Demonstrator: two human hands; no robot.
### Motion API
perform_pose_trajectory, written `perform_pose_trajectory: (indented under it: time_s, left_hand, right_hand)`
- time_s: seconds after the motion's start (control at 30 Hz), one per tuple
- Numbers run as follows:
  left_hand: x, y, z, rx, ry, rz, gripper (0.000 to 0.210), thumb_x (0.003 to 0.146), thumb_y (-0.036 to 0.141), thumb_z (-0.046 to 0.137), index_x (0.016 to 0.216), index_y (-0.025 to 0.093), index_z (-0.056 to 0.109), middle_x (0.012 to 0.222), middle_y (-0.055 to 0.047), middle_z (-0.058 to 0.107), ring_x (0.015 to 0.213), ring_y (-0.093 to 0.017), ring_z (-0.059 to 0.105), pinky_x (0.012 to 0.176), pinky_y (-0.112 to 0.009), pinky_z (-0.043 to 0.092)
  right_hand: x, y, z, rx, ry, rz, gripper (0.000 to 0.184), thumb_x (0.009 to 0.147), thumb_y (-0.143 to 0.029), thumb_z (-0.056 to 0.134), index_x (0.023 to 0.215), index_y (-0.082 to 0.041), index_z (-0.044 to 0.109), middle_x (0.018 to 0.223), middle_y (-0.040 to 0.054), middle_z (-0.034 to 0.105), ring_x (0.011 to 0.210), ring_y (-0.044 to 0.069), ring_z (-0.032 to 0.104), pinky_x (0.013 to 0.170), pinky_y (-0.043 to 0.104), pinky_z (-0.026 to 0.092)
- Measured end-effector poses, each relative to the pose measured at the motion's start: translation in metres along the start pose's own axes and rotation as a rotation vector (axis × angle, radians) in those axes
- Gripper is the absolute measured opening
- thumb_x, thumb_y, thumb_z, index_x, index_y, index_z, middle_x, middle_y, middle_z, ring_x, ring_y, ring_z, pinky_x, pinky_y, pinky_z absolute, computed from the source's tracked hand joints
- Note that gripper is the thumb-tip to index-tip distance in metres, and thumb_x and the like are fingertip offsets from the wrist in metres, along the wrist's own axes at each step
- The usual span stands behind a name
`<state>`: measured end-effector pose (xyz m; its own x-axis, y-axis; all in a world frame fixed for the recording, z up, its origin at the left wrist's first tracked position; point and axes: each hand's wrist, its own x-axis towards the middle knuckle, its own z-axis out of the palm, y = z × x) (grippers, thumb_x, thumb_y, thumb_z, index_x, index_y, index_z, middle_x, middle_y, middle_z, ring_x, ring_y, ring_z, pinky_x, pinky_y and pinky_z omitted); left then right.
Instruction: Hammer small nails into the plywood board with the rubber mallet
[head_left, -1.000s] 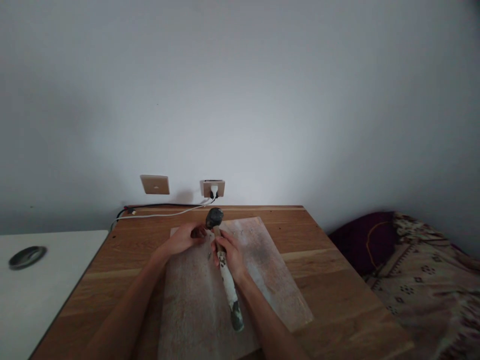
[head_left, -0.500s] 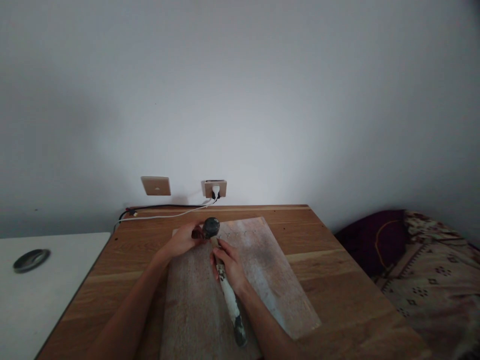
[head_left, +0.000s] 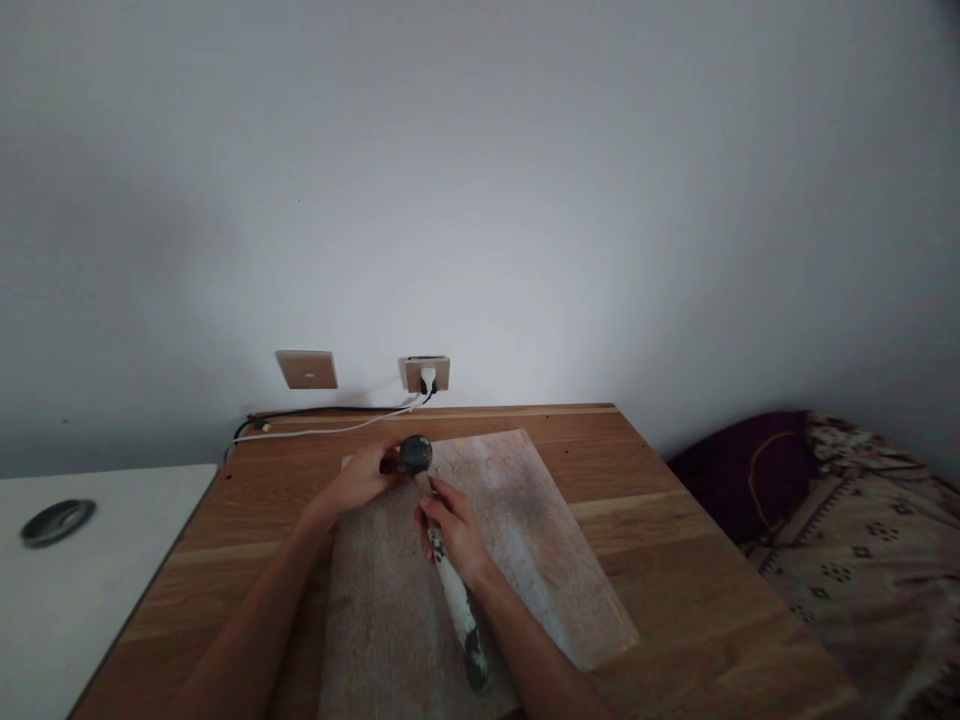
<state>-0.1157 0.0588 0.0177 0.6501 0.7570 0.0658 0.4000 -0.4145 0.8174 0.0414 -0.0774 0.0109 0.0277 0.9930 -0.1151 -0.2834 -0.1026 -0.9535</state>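
Note:
My right hand (head_left: 456, 530) is wrapped around the handle of a hammer (head_left: 454, 590), high up near its head. The handle is worn and whitish, with a dark butt end pointing toward me. The dark round hammer head is over the far left part of a flat, stained board (head_left: 382, 610). Beside and partly behind the head is my left hand (head_left: 363, 478), its fingers closed. Whatever those fingers pinch is hidden by the hammer head. Several small nails (head_left: 487, 463) stand along the board's far edge, to the right of the head.
The board lies on a wooden table (head_left: 637, 540) against the wall. Cables (head_left: 330, 432) run along the table's back edge to a wall socket (head_left: 426, 375). A white surface with a dark oval object (head_left: 58, 522) adjoins at left. Patterned fabric (head_left: 855, 560) lies at right.
The whole view has shifted slightly. Both hands and the hammer keep nearly the same places over the board, and the grip on the handle is the same.

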Motion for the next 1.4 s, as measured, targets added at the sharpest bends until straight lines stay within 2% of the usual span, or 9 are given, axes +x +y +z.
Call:
perform_pose_trajectory:
  time_s: [0.23,0.33,0.5,0.7,0.83,1.2,1.4]
  left_hand:
    - [0.0004,-0.0014,0.0003,0.039,0.0,0.0,0.048,0.077,0.028,0.072,0.124,0.017,0.07,0.107,-0.009,0.079,0.095,-0.028,0.073,0.086,-0.036,0.057]
    - [0.0007,-0.0018,0.0018,0.016,0.002,0.036,0.049,0.076,0.028,0.072,0.123,0.016,0.07,0.113,-0.009,0.078,0.1,-0.028,0.072,0.09,-0.036,0.057]
    - [0.0006,0.0026,0.0019,-0.011,0.012,0.016,0.049,0.075,0.025,0.072,0.123,0.015,0.07,0.115,-0.01,0.078,0.103,-0.029,0.072,0.094,-0.037,0.056]
    - [-0.0006,0.0056,0.0004,-0.033,0.016,0.001,0.053,0.075,0.028,0.072,0.126,0.016,0.07,0.115,-0.01,0.079,0.102,-0.029,0.073,0.092,-0.037,0.057]
    - [-0.001,0.0047,0.0002,-0.015,0.038,-0.007,0.046,0.073,0.028,0.072,0.118,0.017,0.074,0.11,-0.009,0.08,0.098,-0.029,0.074,0.089,-0.035,0.057]
    - [-0.0002,0.0029,-0.0005,-0.014,0.015,0.023,0.043,0.075,0.025,0.069,0.116,0.017,0.073,0.111,-0.008,0.079,0.099,-0.028,0.073,0.093,-0.037,0.056]
    - [-0.0004,-0.0008,0.0002,-0.029,0.011,0.031,0.042,0.076,0.029,0.071,0.116,0.017,0.073,0.112,-0.009,0.079,0.1,-0.028,0.073,0.094,-0.037,0.056]
  right_hand:
    - [-0.0014,-0.0032,0.0015,0.022,0.01,-0.011,0.031,0.08,-0.044,0.064,0.097,-0.019,0.06,0.065,-0.006,0.062,0.032,0.008,0.048,0.029,0.019,0.031]
    - [-0.0013,-0.0038,0.0012,0.016,0.008,-0.003,0.029,0.08,-0.045,0.066,0.093,-0.02,0.059,0.064,-0.0057,0.062,0.032,0.008,0.048,0.028,0.019,0.031]
    - [-0.0012,-0.0025,0.0011,0.024,0.002,-0.009,0.033,0.08,-0.042,0.065,0.102,-0.018,0.062,0.064,-0.0053,0.062,0.032,0.008,0.048,0.029,0.02,0.031]
    - [-0.0003,-0.0018,0.0013,0.023,0.009,0.005,0.033,0.077,-0.043,0.065,0.098,-0.018,0.061,0.064,-0.0055,0.063,0.032,0.008,0.048,0.028,0.02,0.033]
    - [-0.0004,-0.0027,0.0025,0.009,0.003,0.015,0.029,0.075,-0.042,0.064,0.093,-0.019,0.06,0.063,-0.0059,0.062,0.031,0.008,0.047,0.028,0.02,0.032]
    - [-0.0024,-0.0045,0.0034,-0.001,0.009,0.0,0.033,0.077,-0.042,0.062,0.1,-0.018,0.061,0.063,-0.0063,0.062,0.031,0.008,0.048,0.028,0.019,0.033]
    - [-0.0026,-0.0037,0.0049,-0.034,0.025,-0.03,0.028,0.075,-0.037,0.062,0.096,-0.018,0.062,0.062,-0.0063,0.061,0.031,0.008,0.048,0.028,0.019,0.034]
